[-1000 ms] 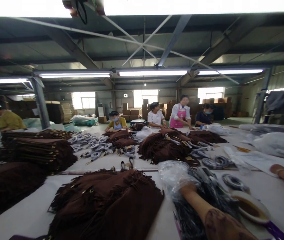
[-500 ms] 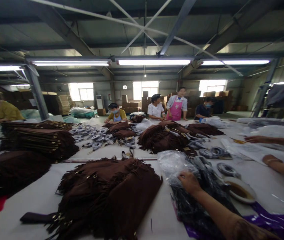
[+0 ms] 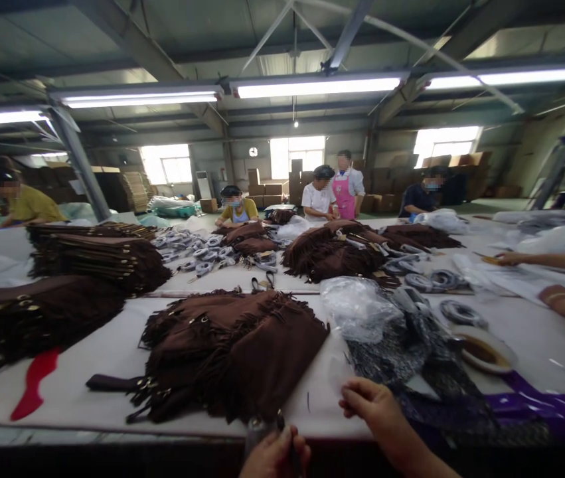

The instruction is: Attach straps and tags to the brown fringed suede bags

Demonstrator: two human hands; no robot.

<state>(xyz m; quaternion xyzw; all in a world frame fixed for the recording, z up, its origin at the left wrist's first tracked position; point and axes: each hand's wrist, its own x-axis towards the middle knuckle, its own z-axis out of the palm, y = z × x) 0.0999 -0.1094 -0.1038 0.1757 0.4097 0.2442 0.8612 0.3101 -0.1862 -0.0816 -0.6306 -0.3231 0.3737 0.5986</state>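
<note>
Left hand (image 3: 278, 453) gripping dark piece (image 3: 281, 421), right hand (image 3: 369, 406) pinched (contents unclear); brown bags (image 3: 247, 345) beyond left.

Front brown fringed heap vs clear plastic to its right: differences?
Colour: brown heap is opaque, clear plastic see-through. Surface: brown heap is matte and fringed, clear plastic shiny and wrinkled. Size: brown heap looks larger than clear plastic. Both lie on the white table.

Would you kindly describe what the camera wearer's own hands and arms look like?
Both the left hand and the right hand are bare, without gloves. No sleeve, watch or bracelet shows on the right forearm; the left forearm is out of frame.
</note>
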